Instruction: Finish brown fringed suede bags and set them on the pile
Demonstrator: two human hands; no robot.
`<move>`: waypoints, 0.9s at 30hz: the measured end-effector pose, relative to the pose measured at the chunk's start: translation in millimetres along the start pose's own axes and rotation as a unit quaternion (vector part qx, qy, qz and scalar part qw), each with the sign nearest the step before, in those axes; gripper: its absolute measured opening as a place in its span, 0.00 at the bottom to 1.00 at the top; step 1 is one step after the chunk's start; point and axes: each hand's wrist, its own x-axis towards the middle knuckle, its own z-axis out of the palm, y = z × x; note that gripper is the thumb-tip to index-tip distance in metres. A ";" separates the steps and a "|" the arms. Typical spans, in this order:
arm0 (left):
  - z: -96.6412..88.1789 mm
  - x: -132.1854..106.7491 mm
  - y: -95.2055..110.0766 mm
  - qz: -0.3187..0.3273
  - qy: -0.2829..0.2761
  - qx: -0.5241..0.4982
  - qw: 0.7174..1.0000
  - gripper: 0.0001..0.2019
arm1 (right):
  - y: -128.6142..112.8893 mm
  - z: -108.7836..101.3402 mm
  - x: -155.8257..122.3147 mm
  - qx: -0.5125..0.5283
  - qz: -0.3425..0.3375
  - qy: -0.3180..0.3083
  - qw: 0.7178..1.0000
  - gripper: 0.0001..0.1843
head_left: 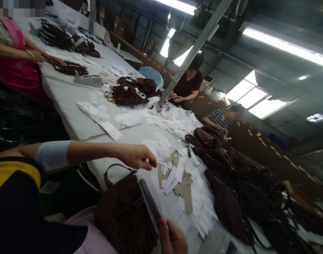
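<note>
My left hand (141,157) is held over the table edge, fingers loosely bent and thumb apart, with nothing visible in it. Low in the view, my right hand (173,238) pinches the lower end of a dark flat strip (149,197) with clear plastic around it. Beside that strip, a dark brown fringed handbag (119,204) leans at the table edge against my lap; its handle loops up below my left forearm. Scraps of white paper and tan card (186,190) lie just to the right of my hands.
A heap of brown bags (230,183) covers the right side of the white table (74,123). More fringed bags (135,90) and a grey tape dispenser (87,80) are farther off. A metal post (188,60) rises behind the paper scraps. Several people work around the table.
</note>
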 end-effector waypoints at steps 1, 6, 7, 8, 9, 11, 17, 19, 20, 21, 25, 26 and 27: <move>8.5 2.0 6.4 0.009 -0.042 -0.018 0.999 0.11 | -3.0 1.0 1.8 -0.001 -0.005 -0.009 1.000 0.28; 38.6 22.6 5.9 -0.065 -0.237 -0.146 0.958 0.10 | -12.6 -6.2 9.9 -0.007 -0.015 -0.025 1.000 0.26; 42.7 26.0 1.7 -0.078 -0.263 -0.171 0.946 0.11 | -14.0 -8.9 11.1 -0.005 -0.013 -0.018 1.000 0.25; 46.6 28.5 -2.6 -0.087 -0.277 -0.204 0.935 0.11 | -15.5 -11.3 12.0 0.000 -0.009 -0.011 1.000 0.25; 50.6 29.9 -6.4 -0.094 -0.277 -0.252 0.923 0.12 | -17.2 -12.9 12.8 0.008 -0.001 -0.005 1.000 0.26; 60.6 29.7 -11.4 -0.108 -0.230 -0.393 0.884 0.12 | -21.5 -11.9 13.9 0.037 0.017 -0.004 0.999 0.28; 126.5 20.0 -12.8 -0.078 -0.010 -0.773 0.630 0.10 | -31.8 21.7 14.9 0.203 0.057 0.040 0.977 0.21; 154.1 18.0 -14.8 -0.071 0.027 -0.810 0.582 0.12 | -30.7 30.7 15.1 0.253 0.073 0.101 0.959 0.21; 164.9 17.1 -16.3 -0.071 0.033 -0.811 0.580 0.14 | -29.0 32.1 15.2 0.262 0.080 0.123 0.954 0.21; 172.3 15.9 -17.8 -0.072 0.036 -0.801 0.593 0.15 | -26.7 31.4 15.0 0.255 0.085 0.134 0.954 0.20; 163.8 7.6 -21.8 -0.085 0.010 -0.651 0.755 0.15 | -15.8 15.8 12.9 0.092 0.020 0.078 0.992 0.12; 155.7 5.3 -21.6 -0.093 -0.011 -0.573 0.814 0.18 | -14.0 12.5 12.2 0.044 -0.017 0.054 0.997 0.10; 147.8 3.3 -20.6 -0.099 -0.031 -0.485 0.868 0.21 | -13.0 10.5 11.7 0.005 -0.054 0.035 0.998 0.08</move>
